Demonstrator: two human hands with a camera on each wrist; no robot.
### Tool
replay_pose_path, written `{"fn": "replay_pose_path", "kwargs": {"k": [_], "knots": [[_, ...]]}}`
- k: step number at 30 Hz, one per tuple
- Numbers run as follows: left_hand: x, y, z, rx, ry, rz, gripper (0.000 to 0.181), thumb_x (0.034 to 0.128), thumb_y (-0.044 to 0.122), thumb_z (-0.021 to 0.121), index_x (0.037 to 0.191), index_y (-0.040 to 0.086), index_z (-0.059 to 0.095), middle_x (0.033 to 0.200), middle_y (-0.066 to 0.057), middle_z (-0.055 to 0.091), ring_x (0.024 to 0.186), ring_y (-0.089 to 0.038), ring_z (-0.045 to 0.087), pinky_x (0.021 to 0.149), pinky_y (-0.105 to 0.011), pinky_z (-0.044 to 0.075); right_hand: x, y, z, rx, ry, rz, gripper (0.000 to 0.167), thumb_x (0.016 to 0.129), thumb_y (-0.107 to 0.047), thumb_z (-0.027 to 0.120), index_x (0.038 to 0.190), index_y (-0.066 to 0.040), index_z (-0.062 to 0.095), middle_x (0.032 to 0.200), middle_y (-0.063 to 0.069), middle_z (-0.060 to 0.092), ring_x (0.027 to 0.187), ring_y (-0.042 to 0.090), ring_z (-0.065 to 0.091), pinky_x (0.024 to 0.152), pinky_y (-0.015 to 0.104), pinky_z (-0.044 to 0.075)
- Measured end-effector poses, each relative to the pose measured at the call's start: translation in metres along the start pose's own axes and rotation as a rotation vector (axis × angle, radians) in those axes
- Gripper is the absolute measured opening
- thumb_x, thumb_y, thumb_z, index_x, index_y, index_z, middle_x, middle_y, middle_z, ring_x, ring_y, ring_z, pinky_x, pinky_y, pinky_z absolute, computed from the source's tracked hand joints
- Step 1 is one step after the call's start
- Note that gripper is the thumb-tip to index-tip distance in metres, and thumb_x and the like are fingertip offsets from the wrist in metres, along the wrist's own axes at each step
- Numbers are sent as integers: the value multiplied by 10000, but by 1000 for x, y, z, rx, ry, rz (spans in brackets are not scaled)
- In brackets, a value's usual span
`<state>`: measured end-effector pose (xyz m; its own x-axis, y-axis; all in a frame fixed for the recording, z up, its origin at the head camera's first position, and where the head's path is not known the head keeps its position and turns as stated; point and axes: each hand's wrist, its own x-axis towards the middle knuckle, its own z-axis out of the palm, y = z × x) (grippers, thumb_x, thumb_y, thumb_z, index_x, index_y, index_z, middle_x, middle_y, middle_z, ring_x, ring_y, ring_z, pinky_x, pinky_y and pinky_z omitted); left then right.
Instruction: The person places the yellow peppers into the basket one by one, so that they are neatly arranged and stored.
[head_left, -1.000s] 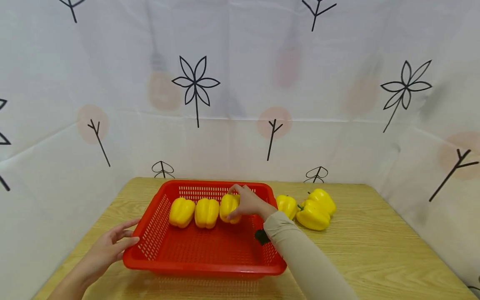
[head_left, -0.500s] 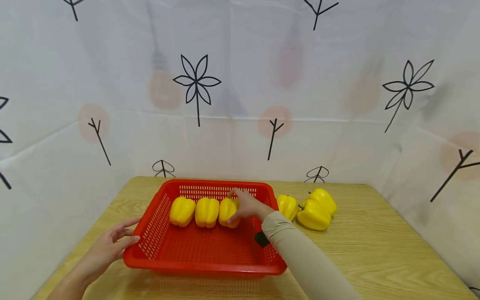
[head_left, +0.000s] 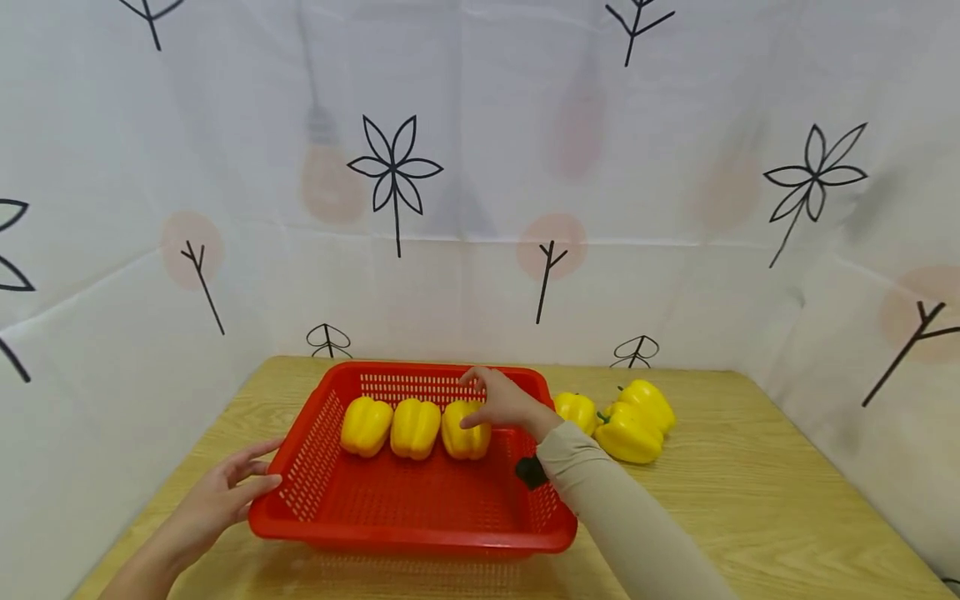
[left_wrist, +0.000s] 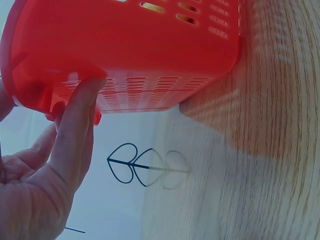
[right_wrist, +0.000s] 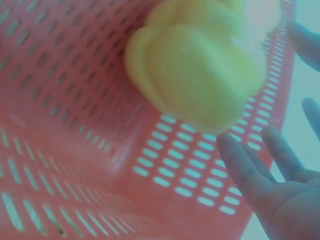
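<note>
Three yellow bell peppers stand in a row inside the red basket point(head_left: 420, 535): one at left point(head_left: 366, 427), one in the middle point(head_left: 415, 428), one at right point(head_left: 467, 432). My right hand point(head_left: 510, 404) is raised just over the right pepper with its fingers spread. In the right wrist view the fingers of that hand point(right_wrist: 285, 195) are apart beside the blurred pepper point(right_wrist: 190, 75), holding nothing. At the basket's left side, my left hand point(head_left: 206, 508) grips the rim between thumb and fingers; the left wrist view shows this hand point(left_wrist: 55, 170) against the basket wall point(left_wrist: 125, 45).
Right of the basket, three more yellow peppers point(head_left: 576, 412) point(head_left: 628, 433) point(head_left: 651, 403) lie on the wooden table point(head_left: 757, 500), two of them leaning together. A patterned white cloth point(head_left: 480, 292) hangs behind and at both sides.
My right hand has let go of the right pepper and lifted slightly up and to the right. That pepper now stands beside the middle one. My left hand stays at the rim.
</note>
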<state>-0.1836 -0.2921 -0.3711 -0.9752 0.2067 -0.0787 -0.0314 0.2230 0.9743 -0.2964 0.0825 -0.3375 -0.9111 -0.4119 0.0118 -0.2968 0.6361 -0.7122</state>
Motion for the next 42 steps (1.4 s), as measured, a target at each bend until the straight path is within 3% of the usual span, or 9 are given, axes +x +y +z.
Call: {"fn": "replay_pose_path", "kwargs": {"k": [8,20,28,42], "knots": [[2,-1,-2,2,-11,2,613,932,174,573,1428,-8,262,1093,-147,496,902,-220,618,762,-372,526,-14,-12,-14,147,58,-14,471,773,-138,766,1187,-81,549,1176,109,525,1110,323,481,837,392,483],[2,-3,-3,-10,-29,-9,582,937,174,567,1429,28,291,1082,-132,504,901,-227,620,758,-375,529,-35,-24,-23,273,158,-125,361,811,-162,735,1122,-65,580,1122,144,576,1020,268,545,798,381,495],[3,-3,-3,0,-23,-17,639,939,175,563,1436,-29,218,1090,-134,508,902,-231,624,758,-380,529,-51,-26,-27,287,245,-156,305,809,-184,738,1067,-93,602,1056,120,613,968,211,573,807,384,487],[4,-3,-4,-1,-34,-36,670,942,184,560,1446,-38,177,1093,-137,509,910,-236,621,768,-389,527,-75,-24,-35,288,278,-181,288,811,-166,733,1043,-54,605,1016,92,620,970,244,583,817,371,491]]}}
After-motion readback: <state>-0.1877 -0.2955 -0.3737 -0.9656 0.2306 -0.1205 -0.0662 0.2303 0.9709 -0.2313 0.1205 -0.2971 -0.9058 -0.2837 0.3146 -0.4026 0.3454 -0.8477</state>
